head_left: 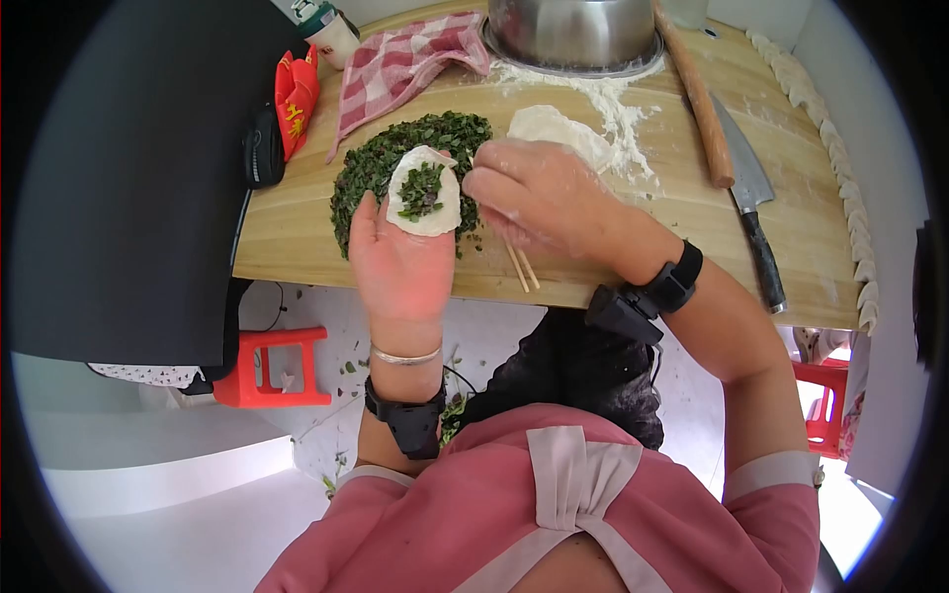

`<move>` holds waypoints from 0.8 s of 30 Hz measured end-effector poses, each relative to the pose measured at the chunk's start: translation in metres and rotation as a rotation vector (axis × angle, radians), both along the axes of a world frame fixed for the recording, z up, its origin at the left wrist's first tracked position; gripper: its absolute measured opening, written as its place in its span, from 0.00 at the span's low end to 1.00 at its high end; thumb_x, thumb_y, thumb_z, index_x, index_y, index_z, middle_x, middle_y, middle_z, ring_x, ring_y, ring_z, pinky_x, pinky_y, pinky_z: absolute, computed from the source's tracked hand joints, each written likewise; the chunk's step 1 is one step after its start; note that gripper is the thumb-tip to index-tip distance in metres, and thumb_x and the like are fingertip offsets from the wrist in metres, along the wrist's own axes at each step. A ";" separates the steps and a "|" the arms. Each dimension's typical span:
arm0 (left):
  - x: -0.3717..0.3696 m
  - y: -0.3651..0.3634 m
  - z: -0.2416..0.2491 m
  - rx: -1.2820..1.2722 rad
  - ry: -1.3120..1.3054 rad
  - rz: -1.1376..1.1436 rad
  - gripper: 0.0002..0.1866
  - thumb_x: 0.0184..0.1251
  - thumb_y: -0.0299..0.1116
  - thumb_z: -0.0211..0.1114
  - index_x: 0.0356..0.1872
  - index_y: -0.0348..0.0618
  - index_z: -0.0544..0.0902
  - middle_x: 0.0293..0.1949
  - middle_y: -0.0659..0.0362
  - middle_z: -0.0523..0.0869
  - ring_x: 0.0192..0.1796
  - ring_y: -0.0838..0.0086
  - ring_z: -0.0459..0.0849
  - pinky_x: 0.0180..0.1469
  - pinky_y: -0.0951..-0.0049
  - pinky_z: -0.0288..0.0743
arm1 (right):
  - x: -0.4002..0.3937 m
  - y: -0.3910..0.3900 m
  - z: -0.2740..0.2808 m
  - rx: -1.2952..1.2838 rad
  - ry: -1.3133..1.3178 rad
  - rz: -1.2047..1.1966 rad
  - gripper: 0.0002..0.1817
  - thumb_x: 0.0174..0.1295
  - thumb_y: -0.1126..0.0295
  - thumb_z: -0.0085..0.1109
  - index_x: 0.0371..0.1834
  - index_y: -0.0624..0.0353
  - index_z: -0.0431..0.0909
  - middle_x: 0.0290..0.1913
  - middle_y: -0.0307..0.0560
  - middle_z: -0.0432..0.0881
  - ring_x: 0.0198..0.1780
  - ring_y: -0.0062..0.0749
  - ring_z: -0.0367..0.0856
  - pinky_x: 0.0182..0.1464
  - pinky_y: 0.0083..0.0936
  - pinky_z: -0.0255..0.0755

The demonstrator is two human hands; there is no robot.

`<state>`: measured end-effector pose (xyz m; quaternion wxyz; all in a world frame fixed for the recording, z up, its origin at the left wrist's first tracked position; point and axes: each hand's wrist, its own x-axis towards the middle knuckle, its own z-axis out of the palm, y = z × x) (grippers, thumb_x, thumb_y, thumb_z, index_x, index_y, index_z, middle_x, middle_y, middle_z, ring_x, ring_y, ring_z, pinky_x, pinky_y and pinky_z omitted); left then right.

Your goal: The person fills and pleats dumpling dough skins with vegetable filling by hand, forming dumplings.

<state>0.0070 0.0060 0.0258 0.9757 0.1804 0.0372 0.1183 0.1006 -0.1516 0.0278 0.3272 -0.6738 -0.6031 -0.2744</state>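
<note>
Greens (358, 188), flour (625, 119), knife (748, 163) on table (287, 222)

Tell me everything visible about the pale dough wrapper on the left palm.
The thin, white, roundish dough wrapper looks soft, with an uneven edge. It lies open on the bare, upturned left hand, with chopped green leaf filling heaped centrally. The floury right hand is close by its right edge; contact is unclear.

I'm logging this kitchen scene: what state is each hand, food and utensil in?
Left hand: open, palm up
Right hand: fingers curled
Dough wrapper: unfolded, topped with chopped greens
Greens pile: chopped, heaped
Chopsticks: seemingly held, partly hidden
Spare dough: flattened
Loose flour: scattered
Rolling pin: lying down
Knife: lying down, blade partly covered by the pin
Dumplings: folded closed, lined up
Metal vessel: top out of view
</note>
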 end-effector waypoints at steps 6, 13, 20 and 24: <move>0.005 -0.018 0.000 0.118 0.001 -0.042 0.31 0.73 0.47 0.34 0.65 0.30 0.65 0.64 0.45 0.71 0.67 0.57 0.68 0.70 0.60 0.58 | -0.003 0.004 -0.006 -0.045 -0.031 0.077 0.09 0.46 0.71 0.60 0.30 0.58 0.73 0.29 0.46 0.72 0.32 0.43 0.77 0.33 0.35 0.75; 0.007 -0.025 -0.007 0.100 -0.059 -0.057 0.30 0.72 0.43 0.36 0.69 0.32 0.58 0.69 0.45 0.63 0.70 0.56 0.62 0.72 0.58 0.52 | -0.006 0.007 -0.004 0.113 0.064 0.039 0.07 0.46 0.70 0.61 0.27 0.57 0.74 0.30 0.47 0.73 0.32 0.44 0.77 0.33 0.36 0.74; 0.007 -0.039 -0.018 0.357 -0.129 0.087 0.23 0.67 0.28 0.51 0.63 0.33 0.64 0.61 0.48 0.72 0.64 0.62 0.70 0.69 0.62 0.60 | 0.004 0.002 -0.004 0.172 0.501 -0.123 0.05 0.50 0.71 0.59 0.28 0.59 0.75 0.30 0.48 0.76 0.32 0.47 0.77 0.35 0.38 0.71; 0.007 -0.044 -0.020 0.444 -0.015 0.159 0.20 0.68 0.19 0.53 0.60 0.35 0.65 0.58 0.51 0.73 0.61 0.67 0.72 0.67 0.66 0.65 | 0.006 0.002 -0.005 0.154 0.501 -0.144 0.06 0.50 0.70 0.59 0.28 0.59 0.75 0.30 0.48 0.75 0.32 0.47 0.77 0.35 0.37 0.71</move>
